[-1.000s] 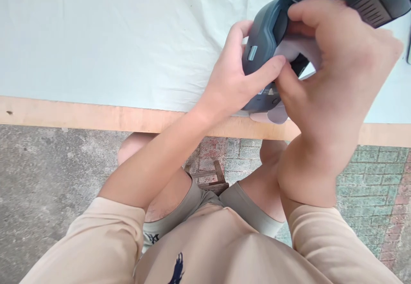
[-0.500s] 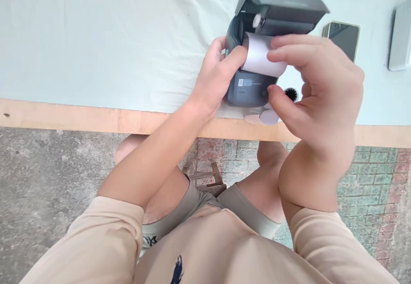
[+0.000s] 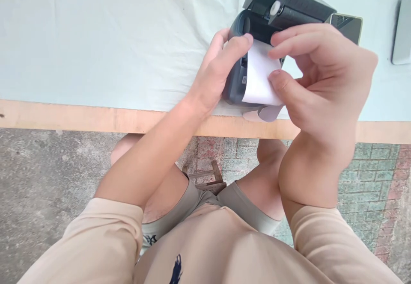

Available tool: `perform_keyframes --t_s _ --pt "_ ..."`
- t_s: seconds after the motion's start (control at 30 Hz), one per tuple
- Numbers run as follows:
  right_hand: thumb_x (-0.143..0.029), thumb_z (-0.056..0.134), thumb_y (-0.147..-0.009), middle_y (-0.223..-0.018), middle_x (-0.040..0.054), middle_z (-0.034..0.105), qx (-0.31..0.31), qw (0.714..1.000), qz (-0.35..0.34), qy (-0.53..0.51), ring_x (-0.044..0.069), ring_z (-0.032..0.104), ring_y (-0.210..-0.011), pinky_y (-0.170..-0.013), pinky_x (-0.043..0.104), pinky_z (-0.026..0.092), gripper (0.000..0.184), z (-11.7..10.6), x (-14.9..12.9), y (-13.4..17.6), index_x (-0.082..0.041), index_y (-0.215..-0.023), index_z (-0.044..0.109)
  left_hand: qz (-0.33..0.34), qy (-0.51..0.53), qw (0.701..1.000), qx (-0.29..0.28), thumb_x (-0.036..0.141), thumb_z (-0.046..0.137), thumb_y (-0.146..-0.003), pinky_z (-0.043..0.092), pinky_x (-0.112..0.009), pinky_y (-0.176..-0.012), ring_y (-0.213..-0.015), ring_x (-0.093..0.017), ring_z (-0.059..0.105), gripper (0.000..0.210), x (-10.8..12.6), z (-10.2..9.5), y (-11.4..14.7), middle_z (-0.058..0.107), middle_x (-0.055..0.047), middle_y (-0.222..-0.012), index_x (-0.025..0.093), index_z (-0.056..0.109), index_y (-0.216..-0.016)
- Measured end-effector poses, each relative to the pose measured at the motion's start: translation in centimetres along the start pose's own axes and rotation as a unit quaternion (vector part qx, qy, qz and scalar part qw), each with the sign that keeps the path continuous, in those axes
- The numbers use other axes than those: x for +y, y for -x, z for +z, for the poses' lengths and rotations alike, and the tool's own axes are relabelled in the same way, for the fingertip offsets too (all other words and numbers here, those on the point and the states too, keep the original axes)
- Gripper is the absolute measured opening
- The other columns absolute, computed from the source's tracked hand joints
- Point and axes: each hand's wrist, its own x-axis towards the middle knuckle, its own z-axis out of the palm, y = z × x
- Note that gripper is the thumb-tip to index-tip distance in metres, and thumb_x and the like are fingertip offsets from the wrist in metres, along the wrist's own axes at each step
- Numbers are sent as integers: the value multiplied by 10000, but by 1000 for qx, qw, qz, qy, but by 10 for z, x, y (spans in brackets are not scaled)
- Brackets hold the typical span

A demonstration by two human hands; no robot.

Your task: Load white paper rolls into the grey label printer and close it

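A dark grey label printer [image 3: 236, 89] stands at the table's near edge with its lid [image 3: 298, 8] raised. My left hand [image 3: 215, 70] is closed around the printer's left side, its thumb over the top at the paper's upper left corner. A white paper strip [image 3: 260, 76] comes out of the printer and drapes over its front panel. My right hand [image 3: 324, 70] is at the right edge of the strip, fingers curved and thumb apart from them. The thumb tip is at the paper; whether it touches cannot be made out. A curled paper end [image 3: 269, 113] hangs at the printer's front.
Behind my right hand lies a phone [image 3: 348, 26]. A pale grey device [image 3: 402, 31] is at the far right. White cloth [image 3: 112, 44] covers the table, whose wooden edge [image 3: 80, 117] runs in front of me. Below is a wooden stool [image 3: 212, 181].
The paper strip has come down flat over the printer's front panel. My left thumb has moved up from inside the paper. The printer has turned slightly, and its lid leans further back.
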Motion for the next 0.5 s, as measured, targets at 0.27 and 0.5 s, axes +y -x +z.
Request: perform_keyframes --t_s 0.27,0.5 --pt "-248 613 -787 -906 30 635 42 991 -15 124 146 582 -858 -654 257 492 100 -8 10 -1 -173 -851 632 91 -139 979 -119 105 670 -661 462 -270 -697 -804 -139 599 375 -9 -18 -9 590 45 -840 308 543 -950" --pt "-303 426 -924 -1251 2 558 32 992 -45 116 139 522 -1178 -1004 289 424 310 -14 23 -5 -220 -1199 542 82 -84 979 -169 129 602 -736 497 -272 -825 -1004 -157 647 389 -5 -12 -6 617 55 -864 274 491 -1079"
